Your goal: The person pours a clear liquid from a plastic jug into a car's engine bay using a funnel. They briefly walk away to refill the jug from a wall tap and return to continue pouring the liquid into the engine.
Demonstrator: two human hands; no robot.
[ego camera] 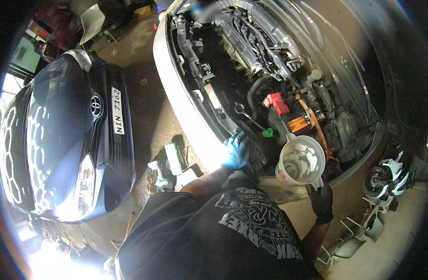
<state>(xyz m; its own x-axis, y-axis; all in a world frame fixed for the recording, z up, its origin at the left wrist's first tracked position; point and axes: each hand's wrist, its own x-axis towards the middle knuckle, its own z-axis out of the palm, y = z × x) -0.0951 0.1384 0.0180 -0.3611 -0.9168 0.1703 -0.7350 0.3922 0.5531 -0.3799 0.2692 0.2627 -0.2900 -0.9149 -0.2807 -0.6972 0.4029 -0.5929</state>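
Observation:
My left hand [235, 150], in a light blue glove, rests on the front edge of a car's open engine bay; whether it grips anything there is hidden. My right hand [320, 201], in a black glove, holds a translucent plastic measuring jug [301, 161] by its handle, over the near side of the bay. Beyond the jug lies a car battery [298, 124] with an orange strap [317, 129] across it and a red terminal cover [277, 103]. A green rag or cap [268, 132] sits at the near end of a thin rod with a ring.
The engine [250, 42] lies farther into the bay. A dark Toyota car [63, 133] stands at left. On the floor between the cars are a green-edged case [173, 159] and a cordless tool [158, 176]. Chairs [350, 246] and a motorcycle [389, 178] stand at right.

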